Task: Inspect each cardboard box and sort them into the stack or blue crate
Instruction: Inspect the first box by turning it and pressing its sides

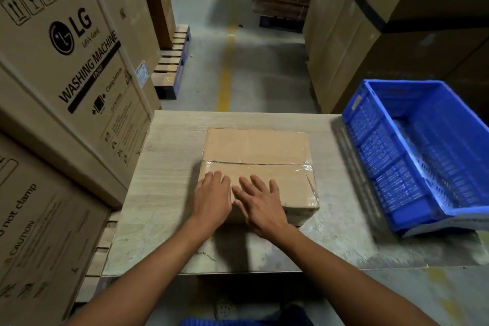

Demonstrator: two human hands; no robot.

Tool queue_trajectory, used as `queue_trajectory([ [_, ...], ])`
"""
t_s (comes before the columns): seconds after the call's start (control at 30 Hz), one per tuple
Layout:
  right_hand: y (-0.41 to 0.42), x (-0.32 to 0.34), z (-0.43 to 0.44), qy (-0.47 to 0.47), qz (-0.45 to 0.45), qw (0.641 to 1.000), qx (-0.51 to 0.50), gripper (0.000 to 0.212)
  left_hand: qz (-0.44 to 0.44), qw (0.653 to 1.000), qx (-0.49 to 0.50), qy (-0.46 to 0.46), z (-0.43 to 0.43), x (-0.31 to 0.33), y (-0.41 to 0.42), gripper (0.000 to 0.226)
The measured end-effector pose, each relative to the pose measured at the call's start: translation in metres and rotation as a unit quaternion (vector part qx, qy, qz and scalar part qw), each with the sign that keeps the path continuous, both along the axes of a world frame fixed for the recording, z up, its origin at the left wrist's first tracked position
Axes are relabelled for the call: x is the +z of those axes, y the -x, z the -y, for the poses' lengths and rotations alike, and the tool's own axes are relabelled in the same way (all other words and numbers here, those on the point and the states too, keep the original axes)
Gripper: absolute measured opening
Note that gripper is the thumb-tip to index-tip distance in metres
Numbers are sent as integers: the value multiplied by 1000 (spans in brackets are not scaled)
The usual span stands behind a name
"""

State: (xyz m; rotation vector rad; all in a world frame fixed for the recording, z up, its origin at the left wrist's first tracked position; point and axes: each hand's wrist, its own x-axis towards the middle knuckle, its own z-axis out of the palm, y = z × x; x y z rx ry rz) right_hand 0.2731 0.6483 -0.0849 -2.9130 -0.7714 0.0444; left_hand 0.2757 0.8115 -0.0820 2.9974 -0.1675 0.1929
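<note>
Beside LG washing machine cartons (74, 42), the left hand (211, 198) and right hand (260, 206) are resting flat, grip released, on the taped cardboard box (256, 145) on the desk (169, 167), ideally pressing along its seam and creased right corner before choosing the blue crate (354, 124).

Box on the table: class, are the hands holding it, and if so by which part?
Nothing is held. The left hand and right hand rest flat, fingers straight, on top of the box, on its near half.

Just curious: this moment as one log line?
left hand, right hand: flat on cardboard box | blue crate: beside box
</note>
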Motion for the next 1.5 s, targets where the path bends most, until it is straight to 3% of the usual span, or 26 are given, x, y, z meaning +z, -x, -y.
queue_trajectory([
  [0.1,-11,10,7,1,-6,1000,-25,59,-29,999,-17,-9,9,9,-15,42],
  [0.2,-20,14,31,10,-51,984,-169,86,-67,993,-98,18,25,6,-23,55],
  [0.27,-22,12,47,15,-71,973,-220,94,-87,991,-102,19,42,3,-25,54],
  [0.37,-23,14,51,37,-73,973,-214,93,-112,991,-79,6,53,2,-29,54],
  [0.53,-40,32,46,92,-52,975,-197,74,-77,982,-157,-73,39,20,-53,46],
  [0.67,-76,41,37,69,-78,982,-156,82,-125,987,-96,-35,24,22,-79,66],
  [0.73,-88,35,28,74,-104,986,-105,73,-136,989,-59,-18,16,18,-87,74],
  [1.0,-100,34,20,84,-109,987,-82,56,-175,984,-31,0,24,34,-97,64],
  [1.13,-112,39,40,54,-142,976,-153,59,-184,980,-72,30,54,53,-107,47],
  [1.37,-116,36,59,56,-155,972,-166,67,-196,974,-109,25,78,36,-112,54],
  [1.5,-104,37,64,-25,-159,959,-234,68,-157,986,-62,-6,57,26,-108,60],
])
